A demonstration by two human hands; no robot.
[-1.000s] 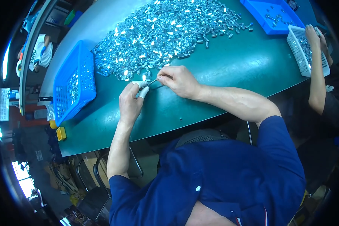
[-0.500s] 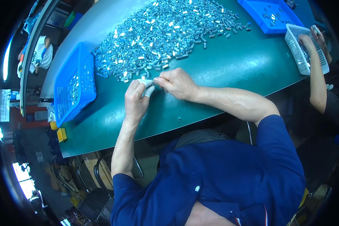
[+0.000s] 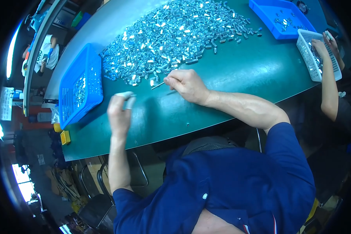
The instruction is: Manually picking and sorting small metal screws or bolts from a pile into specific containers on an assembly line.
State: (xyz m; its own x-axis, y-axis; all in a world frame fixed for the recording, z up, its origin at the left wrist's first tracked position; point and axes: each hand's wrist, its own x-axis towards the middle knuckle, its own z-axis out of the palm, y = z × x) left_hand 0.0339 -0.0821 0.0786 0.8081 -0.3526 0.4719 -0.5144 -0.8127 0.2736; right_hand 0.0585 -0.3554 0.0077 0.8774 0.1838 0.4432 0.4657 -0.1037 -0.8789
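Note:
My left hand [image 3: 119, 115], with white coverings on some fingers, is over the green tabletop between the pile and the blue basket. Its thumb and finger pinch a small shiny metal piece [image 3: 133, 95], slightly blurred. My right hand [image 3: 189, 85] is closed around a thin metal rod [image 3: 158, 85], whose tip points left toward the pile's near edge. Just beyond both hands spreads a large heap of small shiny metal pieces [image 3: 163, 39]. To the left stands a blue perforated basket [image 3: 91, 93] with similar pieces inside.
A blue tray [image 3: 257, 7] with a few pieces lies at the far right. Beside it, another person's hands [image 3: 321, 46] reach into a white basket [image 3: 314, 70]. A small yellow box [image 3: 65, 137] is at the table's left corner. The table's near edge runs before my body.
My left hand has moved left, away from my right hand, carrying the small metal piece. My right hand stays almost in place; its rod now shows clearly.

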